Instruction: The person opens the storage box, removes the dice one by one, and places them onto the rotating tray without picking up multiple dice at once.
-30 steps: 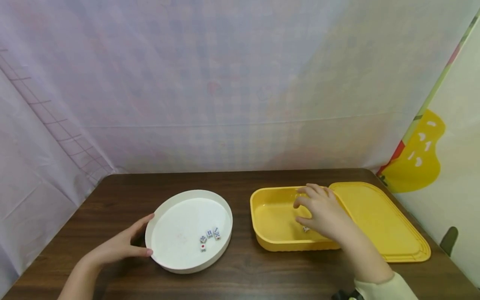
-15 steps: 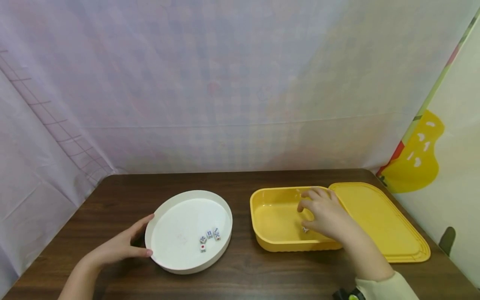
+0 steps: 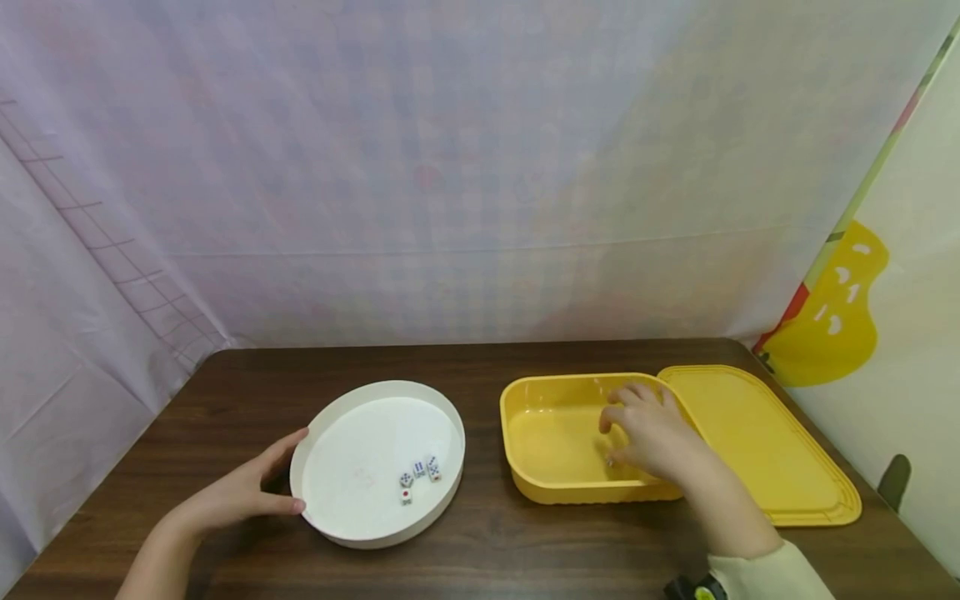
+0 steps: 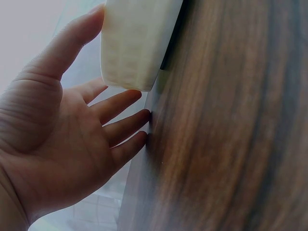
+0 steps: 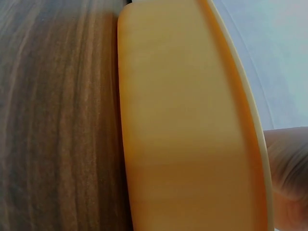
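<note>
A round white tray (image 3: 360, 467) holds several small white dice (image 3: 419, 470) near its right front side. My left hand (image 3: 236, 492) touches the tray's left side, thumb and fingers spread apart; the left wrist view shows the fingers fairly straight against the tray's wall (image 4: 132, 45). Inside a yellow rectangular box (image 3: 536, 492), my right hand (image 3: 652, 429) reaches down with bent fingers. A die (image 3: 611, 461) lies by the right thumb tip, mostly covered by it. A gap shows between thumb and index finger. The right wrist view shows mainly the box's outer wall (image 5: 187, 120).
A flat yellow lid (image 3: 772, 450) lies on the dark wooden table (image 3: 480, 542), right of the box. Pale patterned cloth (image 3: 480, 208) hangs behind the table. A dark wrist strap (image 3: 693, 589) shows near the right sleeve (image 3: 772, 575).
My right hand has moved slightly down and right inside the box, its thumb tip now over the die. The left hand and the tray have stayed put.
</note>
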A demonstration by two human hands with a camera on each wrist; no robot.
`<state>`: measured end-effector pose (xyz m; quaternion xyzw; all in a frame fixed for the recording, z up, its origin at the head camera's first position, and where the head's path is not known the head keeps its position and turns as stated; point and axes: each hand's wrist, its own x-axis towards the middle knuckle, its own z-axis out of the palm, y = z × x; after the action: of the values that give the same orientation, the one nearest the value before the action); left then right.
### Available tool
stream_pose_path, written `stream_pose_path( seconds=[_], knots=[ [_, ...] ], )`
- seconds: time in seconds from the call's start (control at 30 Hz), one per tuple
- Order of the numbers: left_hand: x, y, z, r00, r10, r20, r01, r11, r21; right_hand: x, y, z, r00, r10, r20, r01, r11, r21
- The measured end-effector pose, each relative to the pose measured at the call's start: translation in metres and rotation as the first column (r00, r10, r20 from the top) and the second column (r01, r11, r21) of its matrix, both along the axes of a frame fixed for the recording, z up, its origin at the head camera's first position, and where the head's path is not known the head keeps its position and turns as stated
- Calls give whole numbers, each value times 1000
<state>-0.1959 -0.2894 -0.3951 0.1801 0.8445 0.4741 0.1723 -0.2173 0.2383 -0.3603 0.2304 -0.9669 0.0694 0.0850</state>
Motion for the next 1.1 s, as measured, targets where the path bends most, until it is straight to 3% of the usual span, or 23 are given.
stream_pose_path(
  seconds=[0.37,1.1],
  knots=[
    [-1,-1,0,999,-17,-32,17,1000,-4,-1,-1,-6,996,-36,82,36,999,6],
    [-2,-1,-2,998,-21,-53,21,1000,5,-5,2,-15,994,-40,100,40,999,8]
  ],
)
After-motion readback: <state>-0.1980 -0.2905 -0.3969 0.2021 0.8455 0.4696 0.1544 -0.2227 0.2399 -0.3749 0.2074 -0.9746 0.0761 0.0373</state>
